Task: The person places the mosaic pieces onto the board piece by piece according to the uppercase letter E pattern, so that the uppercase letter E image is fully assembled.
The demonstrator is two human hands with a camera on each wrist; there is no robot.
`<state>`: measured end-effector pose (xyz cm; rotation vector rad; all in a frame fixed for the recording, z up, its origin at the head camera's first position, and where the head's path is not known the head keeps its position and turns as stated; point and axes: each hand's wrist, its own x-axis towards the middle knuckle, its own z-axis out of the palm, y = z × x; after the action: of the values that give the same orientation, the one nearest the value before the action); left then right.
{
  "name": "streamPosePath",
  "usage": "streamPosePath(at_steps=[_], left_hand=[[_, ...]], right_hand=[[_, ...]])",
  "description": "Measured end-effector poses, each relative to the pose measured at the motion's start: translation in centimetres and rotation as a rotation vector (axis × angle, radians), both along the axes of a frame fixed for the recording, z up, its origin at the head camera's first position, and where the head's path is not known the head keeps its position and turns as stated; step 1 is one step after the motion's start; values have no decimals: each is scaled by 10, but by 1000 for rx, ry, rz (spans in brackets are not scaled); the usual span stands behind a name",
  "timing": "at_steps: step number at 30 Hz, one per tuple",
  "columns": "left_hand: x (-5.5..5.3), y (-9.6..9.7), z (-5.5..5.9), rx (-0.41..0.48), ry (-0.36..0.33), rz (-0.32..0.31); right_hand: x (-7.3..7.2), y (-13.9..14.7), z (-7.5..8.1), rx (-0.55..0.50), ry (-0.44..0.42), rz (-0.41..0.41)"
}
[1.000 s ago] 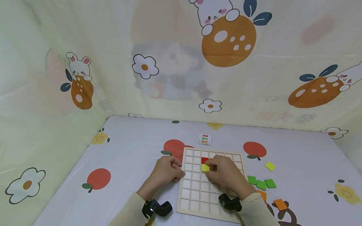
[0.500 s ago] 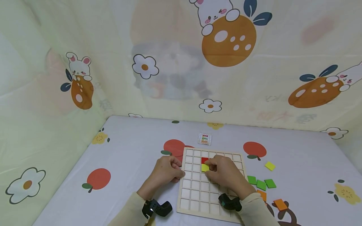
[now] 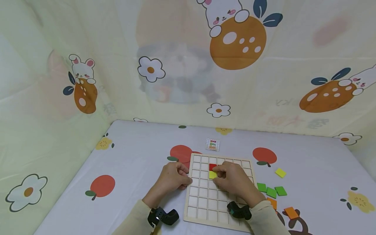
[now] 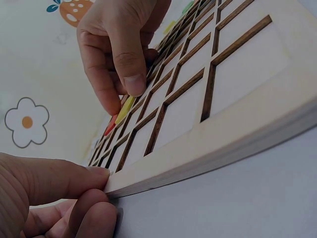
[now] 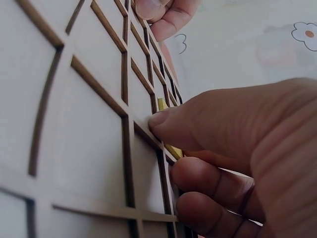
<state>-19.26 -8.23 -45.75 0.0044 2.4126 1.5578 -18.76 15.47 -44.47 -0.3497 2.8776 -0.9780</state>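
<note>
A wooden grid board [image 3: 194, 202] lies flat on the table with square cells. My left hand [image 3: 174, 176] holds its left edge, thumb on the rim [image 4: 111, 181] and the other fingers curled at its side. My right hand [image 3: 235, 179] reaches over the board and pinches a yellow square tile [image 3: 212, 175] in a cell of the third column. A red square tile [image 3: 212, 167] fills the cell just beyond it. In the right wrist view, thumb and fingers partly cover the yellow tile [image 5: 173, 150]; whether it lies fully flat is hard to tell.
Right of the board lie a loose yellow tile [image 3: 280, 172], several green tiles [image 3: 271, 192] and orange tiles [image 3: 291, 212]. Behind the board is a small card [image 3: 212, 144] printed with a coloured grid pattern. A patterned cloth wall [image 3: 176, 91] rises at the table's back.
The yellow tile has shifted very slightly left and looks more squarely lined up with its cell. Both hands stay almost in the same place.
</note>
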Motion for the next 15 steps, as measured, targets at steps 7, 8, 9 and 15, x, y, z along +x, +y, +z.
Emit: streamPosePath(at_steps=[7,8,9,15], left_hand=[[0,0,0,6,-2,1],[0,0,0,6,-1,0],[0,-1,0,7,-2,0],[0,0,0,8,-3,-1]], right_hand=[[1,-1,1,-10,-20,-15],[1,-1,1,-8,-22,-16],[1,-1,1,-8,-23,-18],[2,1,0,8,-26,-16]])
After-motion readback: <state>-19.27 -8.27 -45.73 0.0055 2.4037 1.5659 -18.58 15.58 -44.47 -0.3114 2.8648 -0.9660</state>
